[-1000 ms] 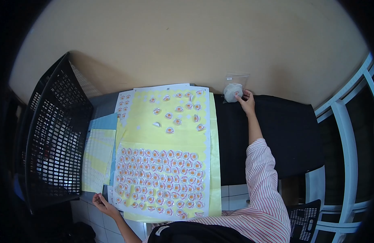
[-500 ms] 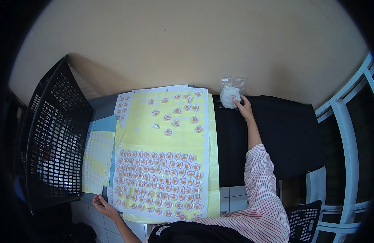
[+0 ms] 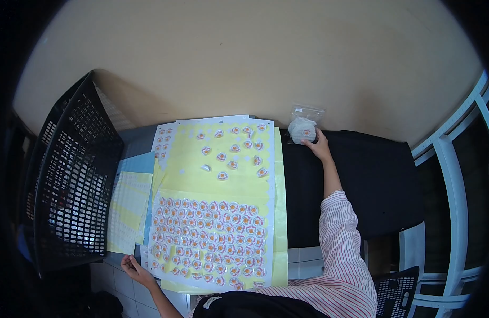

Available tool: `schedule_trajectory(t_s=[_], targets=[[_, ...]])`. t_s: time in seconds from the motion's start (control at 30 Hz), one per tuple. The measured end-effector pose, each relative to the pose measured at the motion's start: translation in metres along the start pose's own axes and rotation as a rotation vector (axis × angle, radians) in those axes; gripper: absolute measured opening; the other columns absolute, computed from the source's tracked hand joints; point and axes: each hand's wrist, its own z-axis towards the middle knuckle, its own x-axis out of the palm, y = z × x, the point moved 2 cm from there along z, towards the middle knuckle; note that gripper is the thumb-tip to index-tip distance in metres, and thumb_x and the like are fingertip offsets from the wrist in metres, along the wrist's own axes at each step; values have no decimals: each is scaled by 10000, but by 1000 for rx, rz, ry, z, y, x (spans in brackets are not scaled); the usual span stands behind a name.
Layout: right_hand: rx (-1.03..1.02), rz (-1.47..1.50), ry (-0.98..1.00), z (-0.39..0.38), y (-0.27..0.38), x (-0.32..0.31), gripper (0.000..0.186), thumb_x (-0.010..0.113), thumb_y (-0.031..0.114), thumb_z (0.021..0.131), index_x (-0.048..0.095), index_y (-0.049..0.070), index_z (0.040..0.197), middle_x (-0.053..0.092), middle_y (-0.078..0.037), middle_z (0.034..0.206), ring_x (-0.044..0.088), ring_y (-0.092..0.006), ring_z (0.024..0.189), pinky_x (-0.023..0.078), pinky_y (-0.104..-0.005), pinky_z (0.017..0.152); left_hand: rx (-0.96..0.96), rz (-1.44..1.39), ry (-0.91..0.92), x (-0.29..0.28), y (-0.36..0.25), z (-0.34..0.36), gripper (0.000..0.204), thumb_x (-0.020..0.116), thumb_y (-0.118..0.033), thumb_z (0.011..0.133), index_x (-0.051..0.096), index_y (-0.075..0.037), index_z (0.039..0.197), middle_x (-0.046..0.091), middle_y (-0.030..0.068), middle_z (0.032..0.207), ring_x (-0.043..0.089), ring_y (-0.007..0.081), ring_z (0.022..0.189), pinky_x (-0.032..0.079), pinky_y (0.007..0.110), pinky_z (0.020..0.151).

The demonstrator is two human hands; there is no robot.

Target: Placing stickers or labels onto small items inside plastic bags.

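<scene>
- Head view, right hand (image 3: 319, 146): at the far edge of the worktop (image 3: 136, 139), against the lower right part of a clear bag (image 3: 299, 126).
- Fingers of the right hand: thumb at the front of the clear bag, just below a round sticker with an orange centre (image 3: 306, 133), forefinger by the bag's right side, with a small gap between the two tips; cannot tell whether pinching the bag or merely touching it.
- Clear bag: close to the wall (image 3: 244, 63), mostly to the left of the fingers and beyond them, filled with something white and rounded, with a flat transparent top toward the wall.
- Left hand (image 3: 137, 270): near the close edge of the worktop, fingers loosely curled, just beside the lower corner of a pale yellow paper (image 3: 129, 212); cannot tell whether pinching anything small.
- Between the two hands: a large yellow sheet with a white border (image 3: 202, 184), scattered stickers (image 3: 221, 157) with lifted edges on the far half, close rows of stickers (image 3: 207, 233) on the near half.
- Far left: a tall black perforated basket (image 3: 77, 180).
- Right of the sheet: black covering (image 3: 382, 180) over the worktop, beneath the right forearm.
</scene>
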Motion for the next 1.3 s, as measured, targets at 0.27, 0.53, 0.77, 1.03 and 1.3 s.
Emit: schedule_trajectory(t_s=[0.27,0.53,0.77,1.03,1.3], targets=[[36,-207,-64,-4,9,11,869,765,245,563,298,-46,1236,448,-218,1170,453,-274,1087,367,-341,903,-42,-20,6,-3,13,3,130,456,-73,853,458,10,954,484,68,903,468,138,845,386,254,768],[-106,-190,-456,-14,62,-45,747,705,170,669,274,-9,1253,406,-189,1192,428,-277,1082,383,-373,870,-28,-225,-62,0,-3,1,80,435,-88,860,453,-13,881,470,46,807,457,105,753,369,220,704],[-421,-195,-489,5,208,-25,429,606,117,756,445,-7,1133,512,-134,1074,512,-203,948,417,-309,800,-168,-587,-53,-18,-16,1,55,395,-71,814,414,-46,770,423,36,730,413,117,682,343,231,677],[-950,-163,80,-70,477,192,249,592,57,742,555,36,987,556,-63,970,531,-146,850,417,-266,725,429,-676,-243,-139,-55,126,231,410,-246,824,331,-90,673,301,11,618,276,116,591,240,257,555],[-1388,-101,495,-158,619,395,276,625,146,687,560,39,934,556,-107,900,539,-259,844,428,-321,719,711,-553,-134,-252,-104,320,83,413,-87,795,434,-8,811,395,45,737,363,96,682,315,222,631]])
